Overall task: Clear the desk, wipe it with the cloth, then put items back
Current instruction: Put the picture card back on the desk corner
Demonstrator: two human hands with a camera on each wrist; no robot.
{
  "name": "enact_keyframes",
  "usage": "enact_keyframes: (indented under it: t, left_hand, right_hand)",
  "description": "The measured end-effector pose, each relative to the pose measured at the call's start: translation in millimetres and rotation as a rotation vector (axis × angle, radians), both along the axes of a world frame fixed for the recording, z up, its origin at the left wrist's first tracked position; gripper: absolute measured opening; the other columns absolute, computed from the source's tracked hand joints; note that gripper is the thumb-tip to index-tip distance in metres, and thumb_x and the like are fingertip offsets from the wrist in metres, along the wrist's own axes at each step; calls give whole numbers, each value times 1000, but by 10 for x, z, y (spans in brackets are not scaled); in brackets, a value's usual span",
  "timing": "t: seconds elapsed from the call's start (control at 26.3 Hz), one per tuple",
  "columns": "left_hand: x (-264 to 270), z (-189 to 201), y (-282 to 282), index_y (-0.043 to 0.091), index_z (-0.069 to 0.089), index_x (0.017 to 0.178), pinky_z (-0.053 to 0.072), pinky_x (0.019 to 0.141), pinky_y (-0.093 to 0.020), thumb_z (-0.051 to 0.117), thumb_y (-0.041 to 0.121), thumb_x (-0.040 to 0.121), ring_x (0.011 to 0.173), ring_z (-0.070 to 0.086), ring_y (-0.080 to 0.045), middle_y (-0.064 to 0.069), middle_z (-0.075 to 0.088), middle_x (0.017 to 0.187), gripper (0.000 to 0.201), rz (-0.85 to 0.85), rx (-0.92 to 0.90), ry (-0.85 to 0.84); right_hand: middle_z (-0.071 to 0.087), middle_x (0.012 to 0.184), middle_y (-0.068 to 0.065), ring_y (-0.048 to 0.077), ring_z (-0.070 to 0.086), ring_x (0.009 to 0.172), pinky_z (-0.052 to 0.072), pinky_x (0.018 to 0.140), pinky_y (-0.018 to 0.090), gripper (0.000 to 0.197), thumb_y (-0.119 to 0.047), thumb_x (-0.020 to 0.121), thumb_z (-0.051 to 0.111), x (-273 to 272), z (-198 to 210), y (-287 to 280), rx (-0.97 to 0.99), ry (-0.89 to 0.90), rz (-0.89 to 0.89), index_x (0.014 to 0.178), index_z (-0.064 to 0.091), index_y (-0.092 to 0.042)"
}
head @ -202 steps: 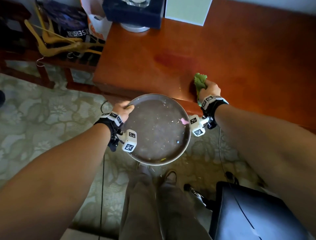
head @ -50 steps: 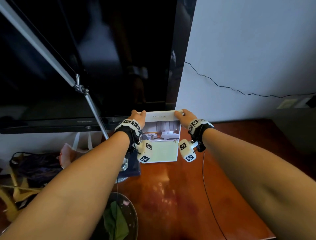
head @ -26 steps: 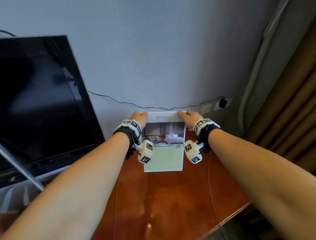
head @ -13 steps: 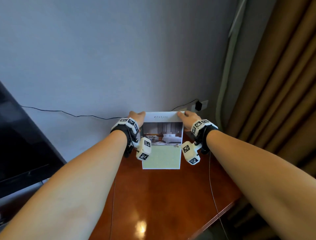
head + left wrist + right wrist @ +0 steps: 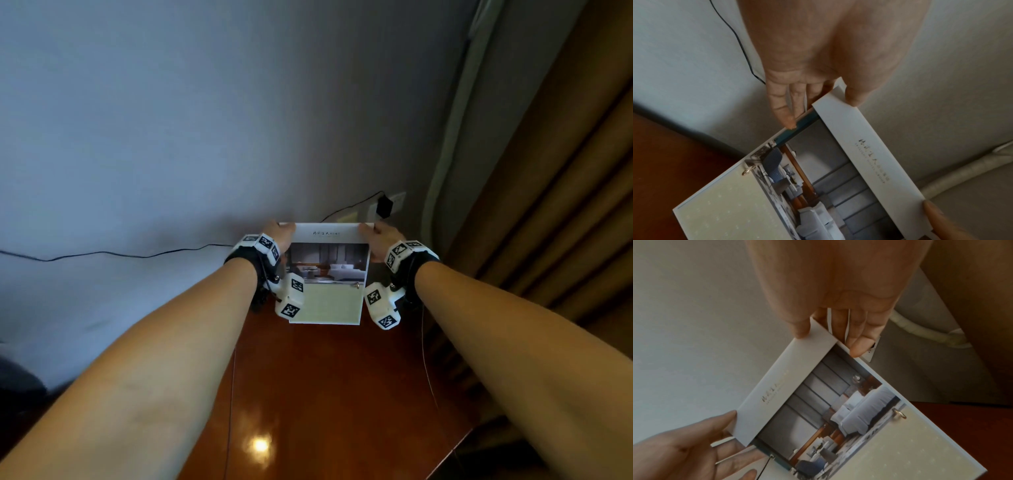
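A stand-up card (image 5: 329, 281) with a bedroom photo and a pale green lower half is upright over the far right part of the red-brown desk (image 5: 325, 394), close to the wall. My left hand (image 5: 279, 234) pinches its top left corner, thumb in front and fingers behind, as the left wrist view shows on the card (image 5: 838, 178) under the hand (image 5: 813, 91). My right hand (image 5: 376, 236) pinches the top right corner the same way (image 5: 838, 321). I cannot tell whether the card's lower edge touches the desk. The cloth is out of view.
A black cable (image 5: 137, 255) runs along the grey wall to a plug in a wall socket (image 5: 384, 206) just behind the card. A white pipe (image 5: 445, 154) and brown curtains (image 5: 565, 205) stand at the right. The desk's right edge (image 5: 462, 435) is near my right forearm.
Both hands have carried the card to the right along the wall, from beside the television to the desk's right end. The television, the tray and the cloth have left the view.
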State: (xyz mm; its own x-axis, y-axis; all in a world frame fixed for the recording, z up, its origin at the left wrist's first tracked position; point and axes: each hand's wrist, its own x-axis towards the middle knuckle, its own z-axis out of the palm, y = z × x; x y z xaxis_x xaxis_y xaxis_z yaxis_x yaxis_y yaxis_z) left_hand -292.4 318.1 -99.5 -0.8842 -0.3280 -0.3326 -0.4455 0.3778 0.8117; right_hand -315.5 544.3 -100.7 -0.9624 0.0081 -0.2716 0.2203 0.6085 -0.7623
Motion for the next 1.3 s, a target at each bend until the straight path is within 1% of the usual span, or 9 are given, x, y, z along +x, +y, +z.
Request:
enact_keyframes:
  t: [0.08,0.27,0.38,0.46,0.57,0.69,0.95,1.1,1.3]
  left_hand:
    - [-203,-83,10,-6,51,124,48,64,-34,48,27,98,81,59,-30,-18,60,98,43,2,56,2]
    - [-601,-220,59,-6,45,131,47,69,-35,46,24,100,73,54,-26,-16,55,93,43,-13,90,-11]
    - [-761,-292,92,-6,45,131,42,53,-27,45,25,102,63,49,-20,-10,52,81,42,-21,47,-34]
    - [-822,-301,113,-7,44,132,41,53,-28,45,24,102,67,50,-21,-12,53,87,43,-13,42,-30]
    - [-910,-360,121,-5,43,134,54,71,-40,47,24,101,69,53,-21,-13,55,92,44,17,77,-51]
    - [-936,-401,107,-3,44,133,55,85,-46,48,27,101,85,58,-30,-20,58,109,44,38,96,-52]
    - [-980,-430,121,1,47,129,57,89,-52,48,29,100,101,64,-34,-19,61,116,40,31,115,-45]
    - [-870,-399,95,-2,53,118,56,84,-40,48,24,99,91,61,-32,-19,61,106,33,14,39,-41]
    - [-592,-175,-13,5,57,115,59,80,-47,50,26,98,88,63,-35,-19,61,102,28,-63,-58,-73]
  right_hand:
    - [59,116,13,31,63,98,58,87,47,43,-48,98,45,-178,-89,-17,-3,-22,-15,127,53,-18]
    - [62,108,9,30,64,94,56,88,50,32,-54,93,46,-561,-306,-22,12,-15,-47,106,55,-26]
    - [62,112,9,30,64,96,56,88,51,36,-59,88,45,-758,-427,16,10,-41,-53,105,55,-28]
    - [62,111,8,30,65,96,56,88,51,36,-60,88,45,-838,-470,26,18,-49,-42,104,55,-29]
    - [63,114,10,30,66,96,57,88,50,45,-60,87,45,-947,-566,19,13,-77,-24,111,57,-24]
    - [62,118,11,31,64,100,55,90,50,46,-58,90,45,-992,-593,-7,24,-70,-14,116,56,-21]
    - [62,119,10,31,63,104,53,93,50,55,-59,93,44,-1050,-670,19,13,-91,-26,127,55,-19]
    - [60,121,12,33,60,108,53,95,50,60,-57,95,40,-938,-603,-13,66,-126,-2,134,52,-13]
    - [59,124,15,33,61,107,45,79,30,45,-39,102,43,-714,-336,-40,189,-30,-56,131,52,-7]
